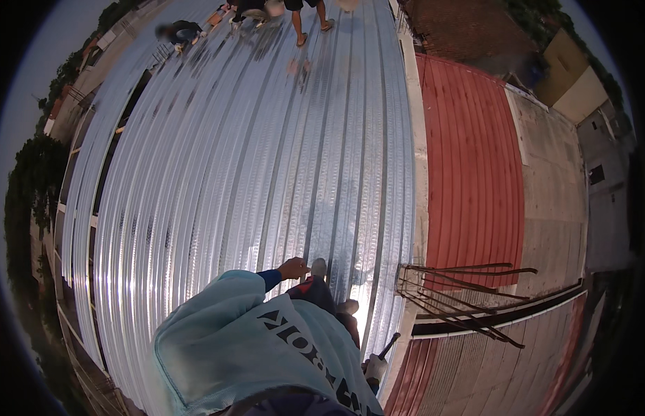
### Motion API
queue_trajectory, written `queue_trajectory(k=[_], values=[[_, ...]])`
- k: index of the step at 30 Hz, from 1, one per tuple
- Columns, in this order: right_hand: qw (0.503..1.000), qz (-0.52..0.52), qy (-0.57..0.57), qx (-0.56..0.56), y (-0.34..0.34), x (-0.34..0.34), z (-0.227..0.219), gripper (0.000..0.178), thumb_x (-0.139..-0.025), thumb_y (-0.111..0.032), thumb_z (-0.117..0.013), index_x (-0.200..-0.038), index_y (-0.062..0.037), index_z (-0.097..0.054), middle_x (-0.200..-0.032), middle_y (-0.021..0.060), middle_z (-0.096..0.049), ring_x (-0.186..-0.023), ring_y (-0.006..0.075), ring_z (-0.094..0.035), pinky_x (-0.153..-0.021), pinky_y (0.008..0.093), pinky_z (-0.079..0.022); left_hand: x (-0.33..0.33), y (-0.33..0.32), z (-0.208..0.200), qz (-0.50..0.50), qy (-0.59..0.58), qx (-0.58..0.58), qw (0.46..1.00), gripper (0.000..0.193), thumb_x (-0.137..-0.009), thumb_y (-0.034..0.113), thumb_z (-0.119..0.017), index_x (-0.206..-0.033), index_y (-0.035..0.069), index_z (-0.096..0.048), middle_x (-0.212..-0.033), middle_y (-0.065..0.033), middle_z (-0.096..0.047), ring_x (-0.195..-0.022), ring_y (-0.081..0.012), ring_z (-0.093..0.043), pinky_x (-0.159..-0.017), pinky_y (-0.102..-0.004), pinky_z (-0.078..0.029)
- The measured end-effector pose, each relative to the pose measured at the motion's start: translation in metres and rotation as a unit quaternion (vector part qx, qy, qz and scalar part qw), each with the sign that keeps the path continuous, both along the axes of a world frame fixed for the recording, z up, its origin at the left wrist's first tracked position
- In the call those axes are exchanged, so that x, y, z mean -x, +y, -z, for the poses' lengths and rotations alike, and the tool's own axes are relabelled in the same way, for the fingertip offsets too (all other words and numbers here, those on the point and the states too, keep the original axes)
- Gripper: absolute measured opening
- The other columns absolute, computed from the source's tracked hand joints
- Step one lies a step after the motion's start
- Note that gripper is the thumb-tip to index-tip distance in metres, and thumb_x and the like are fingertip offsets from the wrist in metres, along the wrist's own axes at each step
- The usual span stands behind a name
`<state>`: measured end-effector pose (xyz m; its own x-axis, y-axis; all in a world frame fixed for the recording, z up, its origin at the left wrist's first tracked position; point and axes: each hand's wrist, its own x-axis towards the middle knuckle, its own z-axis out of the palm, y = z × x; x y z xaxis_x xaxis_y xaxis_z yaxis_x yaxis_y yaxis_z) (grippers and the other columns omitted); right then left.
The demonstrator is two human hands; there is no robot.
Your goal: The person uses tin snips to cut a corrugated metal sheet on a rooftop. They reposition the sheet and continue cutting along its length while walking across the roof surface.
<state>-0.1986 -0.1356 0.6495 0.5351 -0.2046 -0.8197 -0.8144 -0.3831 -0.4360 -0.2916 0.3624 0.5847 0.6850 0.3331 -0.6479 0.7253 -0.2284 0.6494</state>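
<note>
My left hand (pixel 292 268), at the end of a dark blue cuff, is closed low over the ribbed metal sheets (pixel 267 173), beside a grey shoe (pixel 319 267). Whatever its fingers may hold is too small to make out. Down at the lower right, my right hand (pixel 374 367) wears a pale glove and is closed round a dark, short-handled tool (pixel 389 345). The tool points up and to the right, close to the sheets' right edge; its exact kind is unclear. My light teal shirt (pixel 246 353) hides part of the sheets.
Bent rusty rebar (pixel 468 298) juts out past a concrete edge (pixel 419 166) on the right. Beyond lies a red roof (pixel 471 173), lower down. A long dark gap (pixel 114 149) runs between sheets on the left. Several people, one a crouching person (pixel 180 33), are at the far end.
</note>
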Motion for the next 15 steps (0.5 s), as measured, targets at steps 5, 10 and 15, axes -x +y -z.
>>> queue_trajectory(k=[5,10,15], values=[[0.997,0.028,-0.01,-0.073,-0.063,-0.016,0.025,0.008,-0.086,-0.008,-0.055,-0.085,-0.0008,-0.052,-0.058,0.0081,-0.052,-0.039,0.0202,-0.053,-0.034,0.035,-0.04,0.025,-0.047,-0.038,-0.103,0.011,0.043,0.994,0.038,-0.094,0.037,-0.073,-0.092,-0.001,-0.07,-0.081,-0.0116,-0.072,-0.063,-0.0192,-0.071,-0.056,-0.0331,-0.057],[0.994,0.063,0.063,-0.058,-0.107,0.017,0.033,0.005,-0.088,-0.004,-0.055,-0.086,-0.0009,-0.052,-0.059,0.006,-0.049,-0.039,0.0187,-0.049,-0.035,0.0347,-0.037,0.092,-0.062,-0.026,-0.013,0.036,0.0,0.999,0.032,-0.094,0.033,-0.069,-0.095,0.002,-0.072,-0.08,-0.0132,-0.073,-0.067,-0.0223,-0.071,-0.056,-0.0362,-0.055],[0.998,-0.016,0.062,-0.009,-0.114,0.077,0.027,0.005,-0.087,-0.003,-0.059,-0.087,0.001,-0.056,-0.061,0.0066,-0.053,-0.044,0.0197,-0.052,-0.04,0.0363,-0.04,0.183,-0.043,0.057,0.309,0.052,-0.253,0.915,0.026,-0.086,0.032,-0.066,-0.08,0.008,-0.076,-0.08,-0.0202,-0.072,-0.077,-0.0396,-0.072,-0.069,-0.052,-0.057]])
